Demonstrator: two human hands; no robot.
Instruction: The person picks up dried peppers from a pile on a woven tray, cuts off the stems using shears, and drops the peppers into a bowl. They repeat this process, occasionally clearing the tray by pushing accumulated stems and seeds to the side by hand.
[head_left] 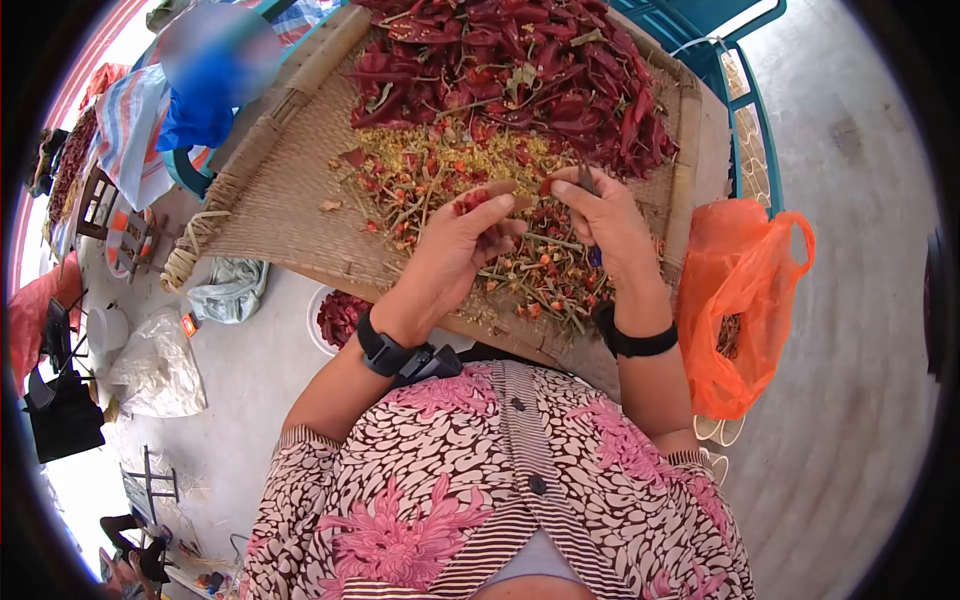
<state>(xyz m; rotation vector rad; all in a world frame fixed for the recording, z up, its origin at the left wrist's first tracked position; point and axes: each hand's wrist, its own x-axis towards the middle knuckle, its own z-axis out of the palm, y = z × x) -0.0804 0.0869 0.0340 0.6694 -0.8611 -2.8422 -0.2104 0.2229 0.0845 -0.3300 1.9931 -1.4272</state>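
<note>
My left hand [465, 235] is curled palm-up around dried red chili peppers [470, 202], over the front of a woven tray. Close by on the right, my right hand [615, 220] has thumb and forefinger pinched at a bit of red chili [547, 187]. A dark pointed blade sticks out above that hand and a blue handle end shows below it; I cannot tell if this tool is a knife or scissors. Beneath both hands lies a litter of chili stems and caps [535, 275], with yellow seeds [430, 150] behind it.
A heap of whole dried chilies [520, 70] covers the back of the woven tray [290, 190]. An orange plastic bag [735, 300] hangs at right. Below the left edge stands a white bowl [318, 330] of red chili pieces. Another person [215, 80] sits at upper left.
</note>
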